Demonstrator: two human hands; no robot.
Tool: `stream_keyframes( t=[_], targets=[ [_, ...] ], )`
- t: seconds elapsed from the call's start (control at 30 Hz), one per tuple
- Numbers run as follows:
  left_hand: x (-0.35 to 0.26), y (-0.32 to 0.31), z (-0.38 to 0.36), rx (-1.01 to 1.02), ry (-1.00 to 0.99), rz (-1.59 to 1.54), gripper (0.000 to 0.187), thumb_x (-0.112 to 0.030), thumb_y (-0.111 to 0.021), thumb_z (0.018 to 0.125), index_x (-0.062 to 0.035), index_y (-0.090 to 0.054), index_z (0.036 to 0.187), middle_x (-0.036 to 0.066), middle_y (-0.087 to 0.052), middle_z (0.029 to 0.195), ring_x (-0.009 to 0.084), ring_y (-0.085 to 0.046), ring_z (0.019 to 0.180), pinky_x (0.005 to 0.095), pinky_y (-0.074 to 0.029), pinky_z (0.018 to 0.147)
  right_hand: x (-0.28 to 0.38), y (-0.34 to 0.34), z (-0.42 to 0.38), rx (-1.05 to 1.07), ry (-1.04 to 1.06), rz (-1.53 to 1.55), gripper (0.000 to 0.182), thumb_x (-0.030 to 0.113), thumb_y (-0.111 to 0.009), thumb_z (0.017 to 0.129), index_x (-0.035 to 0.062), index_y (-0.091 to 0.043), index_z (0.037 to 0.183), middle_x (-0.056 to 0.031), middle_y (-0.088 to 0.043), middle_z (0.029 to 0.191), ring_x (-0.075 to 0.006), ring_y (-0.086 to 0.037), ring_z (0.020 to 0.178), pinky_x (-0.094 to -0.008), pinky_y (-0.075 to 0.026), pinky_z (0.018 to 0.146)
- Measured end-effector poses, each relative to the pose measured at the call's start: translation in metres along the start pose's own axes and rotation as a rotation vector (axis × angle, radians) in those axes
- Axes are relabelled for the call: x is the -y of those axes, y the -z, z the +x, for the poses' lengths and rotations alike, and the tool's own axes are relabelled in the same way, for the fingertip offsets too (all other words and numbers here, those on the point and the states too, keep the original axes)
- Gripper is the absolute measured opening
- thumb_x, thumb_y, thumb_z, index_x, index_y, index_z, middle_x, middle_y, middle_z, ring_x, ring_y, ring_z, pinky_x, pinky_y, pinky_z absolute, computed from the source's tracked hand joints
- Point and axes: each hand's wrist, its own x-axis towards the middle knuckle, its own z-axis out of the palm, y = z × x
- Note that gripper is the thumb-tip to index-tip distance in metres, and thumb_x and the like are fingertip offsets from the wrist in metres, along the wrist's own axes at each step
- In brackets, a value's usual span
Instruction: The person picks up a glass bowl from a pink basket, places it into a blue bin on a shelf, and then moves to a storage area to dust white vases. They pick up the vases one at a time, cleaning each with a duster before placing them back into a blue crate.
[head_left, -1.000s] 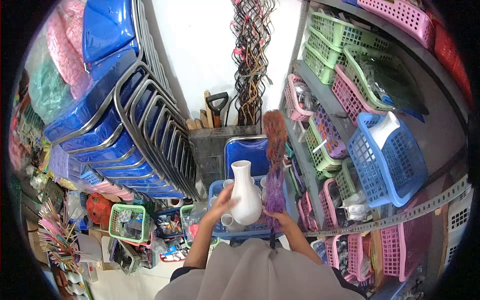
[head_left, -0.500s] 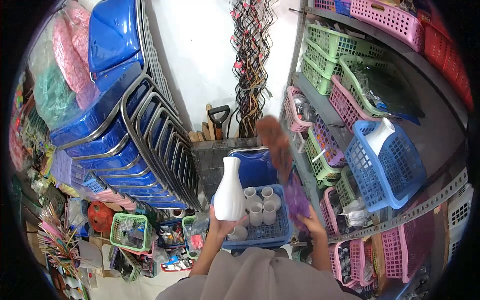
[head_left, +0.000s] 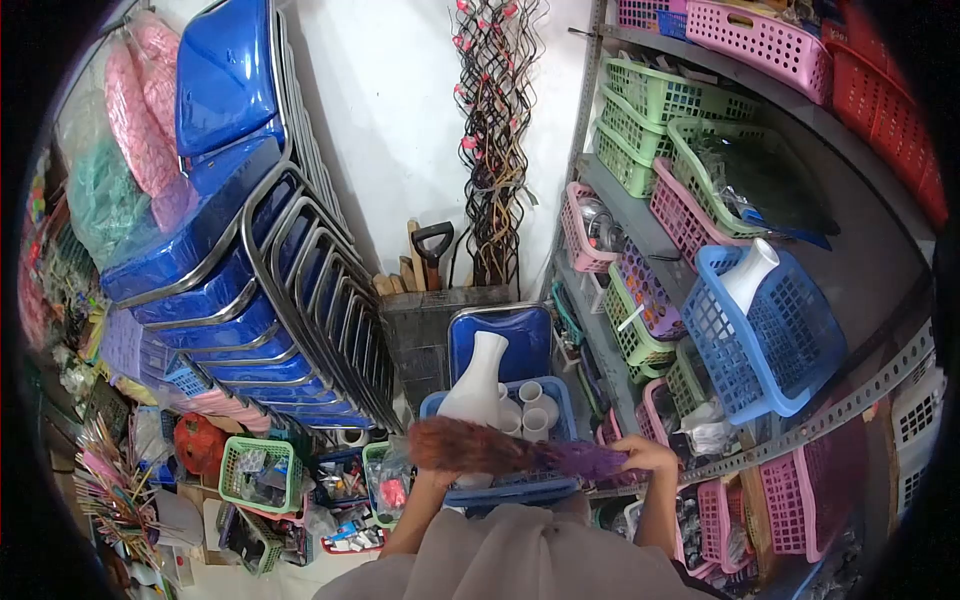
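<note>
A feather duster (head_left: 500,450) with brown and purple feathers lies level across the view, and my right hand (head_left: 650,456) is closed round its purple end. Its brown end passes in front of the lower part of a white vase (head_left: 477,385). That vase leans slightly right, with my left hand (head_left: 437,479) closed at its base; the duster hides most of those fingers. Below and behind them, a blue basket (head_left: 568,410) on a blue-seated chair (head_left: 500,340) contains several small white vases (head_left: 536,420).
Stacked blue chairs (head_left: 240,290) rise at left. A shelf rack (head_left: 640,215) at right bears green and pink baskets, plus a blue basket (head_left: 770,340) with another white vase (head_left: 750,275). Wavy dark twigs (head_left: 490,150) stand against the wall. Small baskets (head_left: 260,472) crowd the lower left.
The duster has swung from slanting upright at right to lying across the vase's lower part. The vase has dropped slightly and now tilts right.
</note>
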Motion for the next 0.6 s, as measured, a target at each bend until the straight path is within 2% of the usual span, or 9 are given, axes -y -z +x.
stream_keyframes(
  t=[0.03,0.1,0.17,0.23,0.3,0.37,0.47,0.5,0.6],
  targets=[
    [-0.014,-0.018,-0.006,0.0,-0.003,0.0,0.082,-0.059,-0.063,0.073,-0.0128,-0.037,0.136,0.015,-0.044,0.134,0.0376,-0.047,0.118,0.0552,-0.044,0.092,-0.003,0.002,0.001,0.034,0.099,-0.111,0.024,0.009,-0.071,0.076,-0.0019,-0.065,0.096,0.0008,-0.063,0.084,-0.0071,-0.054,0.076,-0.0225,-0.045,0.071],
    [-0.054,-0.077,-0.031,0.161,0.116,-0.253,0.083,-0.053,-0.068,0.071,-0.0114,-0.037,0.136,0.015,-0.044,0.134,0.0364,-0.046,0.12,0.0547,-0.039,0.098,0.019,0.0,0.0,-0.005,0.01,-0.001,0.026,0.008,-0.071,0.075,-0.0019,-0.065,0.098,0.0009,-0.063,0.085,-0.0071,-0.054,0.078,-0.0233,-0.045,0.072],
    [-0.044,-0.064,-0.029,0.154,0.105,-0.237,0.083,-0.052,-0.067,0.07,-0.0105,-0.037,0.135,0.016,-0.046,0.132,0.0368,-0.046,0.12,0.0544,-0.037,0.1,0.035,-0.008,0.005,-0.329,-0.147,0.248,0.03,0.008,-0.073,0.072,-0.0041,-0.063,0.098,0.0014,-0.064,0.086,-0.0068,-0.054,0.079,-0.0231,-0.045,0.072],
    [-0.049,-0.072,-0.032,0.14,0.091,-0.142,0.084,-0.051,-0.068,0.07,-0.0107,-0.036,0.136,0.015,-0.047,0.131,0.0371,-0.046,0.119,0.0538,-0.037,0.1,0.017,0.007,0.004,-0.176,-0.111,0.154,0.028,0.007,-0.072,0.071,-0.0043,-0.064,0.096,0.0007,-0.064,0.086,-0.0071,-0.055,0.079,-0.0231,-0.045,0.072],
    [-0.049,-0.065,-0.031,0.092,0.108,-0.176,0.085,-0.05,-0.07,0.07,-0.0109,-0.035,0.137,0.015,-0.046,0.132,0.0365,-0.046,0.12,0.0529,-0.038,0.1,0.019,0.014,0.003,0.205,0.019,-0.05,0.026,0.007,-0.073,0.071,-0.0021,-0.065,0.094,0.0,-0.064,0.086,-0.008,-0.055,0.078,-0.024,-0.045,0.072],
    [-0.051,-0.064,-0.031,0.007,0.154,-0.247,0.089,-0.049,-0.073,0.068,-0.0114,-0.033,0.139,0.013,-0.045,0.133,0.0354,-0.046,0.12,0.0511,-0.039,0.1,0.008,0.018,0.007,0.207,0.008,-0.105,0.026,0.006,-0.074,0.07,-0.0018,-0.066,0.094,-0.0007,-0.065,0.087,-0.0085,-0.056,0.08,-0.0253,-0.046,0.074],
    [-0.051,-0.068,-0.031,0.091,0.027,-0.221,0.084,-0.049,-0.072,0.069,-0.0119,-0.038,0.136,0.012,-0.047,0.132,0.0317,-0.049,0.117,0.0488,-0.042,0.097,0.021,0.003,0.016,-0.293,-0.082,0.14,0.03,0.007,-0.072,0.073,-0.0027,-0.064,0.1,0.0009,-0.064,0.089,-0.0077,-0.055,0.082,-0.0241,-0.046,0.075],
    [-0.049,-0.064,-0.028,0.093,0.025,-0.221,0.084,-0.049,-0.072,0.069,-0.0119,-0.038,0.136,0.012,-0.047,0.132,0.0317,-0.049,0.117,0.0488,-0.042,0.097,0.018,0.006,0.017,-0.292,-0.08,0.139,0.03,0.007,-0.072,0.073,-0.0027,-0.064,0.1,0.0009,-0.064,0.089,-0.0077,-0.055,0.082,-0.0241,-0.046,0.075],
    [-0.038,-0.044,-0.024,0.093,0.129,-0.552,0.064,-0.04,-0.058,0.084,-0.0104,-0.036,0.137,0.014,-0.042,0.136,0.0319,-0.048,0.119,0.051,-0.044,0.094,0.001,0.022,0.019,0.221,0.041,-0.162,0.027,0.005,-0.073,0.071,-0.0029,-0.065,0.096,0.0001,-0.065,0.086,-0.006,-0.055,0.08,-0.0243,-0.046,0.073]
  ],
)
